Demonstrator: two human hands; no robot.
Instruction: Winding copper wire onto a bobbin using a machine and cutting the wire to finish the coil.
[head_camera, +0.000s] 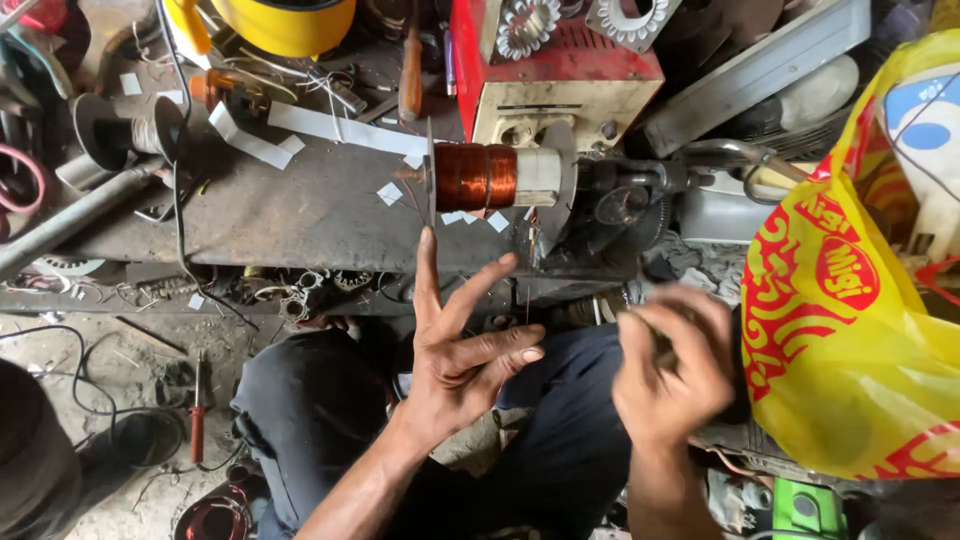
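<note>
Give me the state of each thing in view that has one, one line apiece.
Left hand: open, fingers spread, holding nothing solid that I can see.
Right hand: blurred, closed around a dark handle; grip shut.
Copper wire coil: partly wound on the horizontal spindle, white core bare at its right end.
Yellow plastic bag: full, bulging at the right.
Red-topped box: upright behind the coil.

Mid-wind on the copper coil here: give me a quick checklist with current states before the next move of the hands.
1. Copper wire coil seated on the white bobbin: ok.
2. Left hand open, fingers spread below the coil, not touching it: ok.
3. Right hand grip: blurred, closed around something dark; cannot tell.
4. Thin wire run from coil to hand: cannot tell.
5. Yellow plastic bag crowding the right hand: not ok.
</note>
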